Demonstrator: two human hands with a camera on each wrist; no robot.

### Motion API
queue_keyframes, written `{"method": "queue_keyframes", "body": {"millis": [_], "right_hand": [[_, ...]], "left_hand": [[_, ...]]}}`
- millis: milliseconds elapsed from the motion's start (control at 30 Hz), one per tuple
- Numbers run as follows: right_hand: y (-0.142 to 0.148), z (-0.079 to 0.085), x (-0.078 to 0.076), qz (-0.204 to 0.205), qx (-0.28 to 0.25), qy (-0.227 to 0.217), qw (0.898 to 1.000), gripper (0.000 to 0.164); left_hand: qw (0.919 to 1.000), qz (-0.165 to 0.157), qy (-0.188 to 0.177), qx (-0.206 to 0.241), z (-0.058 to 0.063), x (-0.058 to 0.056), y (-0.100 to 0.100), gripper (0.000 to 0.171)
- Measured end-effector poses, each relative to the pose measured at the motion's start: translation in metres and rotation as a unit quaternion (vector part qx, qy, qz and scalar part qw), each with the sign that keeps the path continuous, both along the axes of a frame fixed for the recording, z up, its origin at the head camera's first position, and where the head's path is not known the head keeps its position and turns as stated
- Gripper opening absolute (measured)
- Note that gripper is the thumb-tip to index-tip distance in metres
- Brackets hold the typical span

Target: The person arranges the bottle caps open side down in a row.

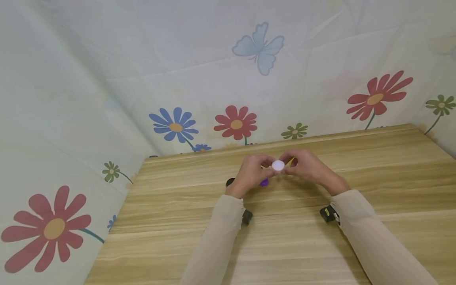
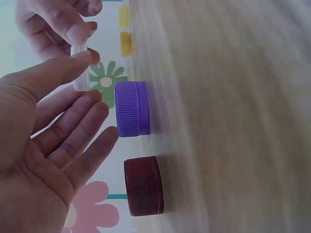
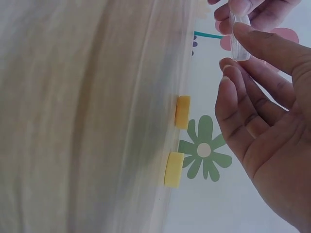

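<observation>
A small white ribbed bottle cap (image 1: 278, 165) is held up above the table between both hands. My left hand (image 1: 250, 171) pinches one edge of it between thumb and fingers, while my right hand (image 1: 309, 166) pinches the opposite edge. From the side, in the left wrist view, the cap (image 2: 81, 80) looks thin and translucent. Below the left hand, a purple ribbed cap (image 2: 127, 109) stands on the table with a dark red cap (image 2: 144, 187) beside it. On the right hand's side, two yellow caps (image 3: 182, 112) sit on the table, apart from the fingers.
The wood-grain table (image 1: 285, 237) runs back to a white curtain (image 1: 199, 71) printed with flowers and a butterfly. Dark wrist cameras (image 1: 327, 213) hang beneath both sleeves, close above the tabletop.
</observation>
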State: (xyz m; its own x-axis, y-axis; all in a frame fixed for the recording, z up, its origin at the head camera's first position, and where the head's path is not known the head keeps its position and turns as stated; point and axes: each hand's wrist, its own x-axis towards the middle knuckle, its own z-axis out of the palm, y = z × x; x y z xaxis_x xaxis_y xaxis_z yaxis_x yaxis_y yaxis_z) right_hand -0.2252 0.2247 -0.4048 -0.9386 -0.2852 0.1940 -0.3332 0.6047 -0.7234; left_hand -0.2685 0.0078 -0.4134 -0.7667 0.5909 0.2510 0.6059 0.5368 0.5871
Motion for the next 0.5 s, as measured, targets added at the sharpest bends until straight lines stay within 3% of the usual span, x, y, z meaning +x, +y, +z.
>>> {"method": "queue_keyframes", "body": {"millis": [500], "right_hand": [[-0.0010, -0.0050, 0.0003, 0.020, 0.001, -0.025, 0.999, 0.023]], "left_hand": [[0.9989, -0.009, -0.040, -0.025, 0.0001, 0.0015, -0.0009, 0.025]]}}
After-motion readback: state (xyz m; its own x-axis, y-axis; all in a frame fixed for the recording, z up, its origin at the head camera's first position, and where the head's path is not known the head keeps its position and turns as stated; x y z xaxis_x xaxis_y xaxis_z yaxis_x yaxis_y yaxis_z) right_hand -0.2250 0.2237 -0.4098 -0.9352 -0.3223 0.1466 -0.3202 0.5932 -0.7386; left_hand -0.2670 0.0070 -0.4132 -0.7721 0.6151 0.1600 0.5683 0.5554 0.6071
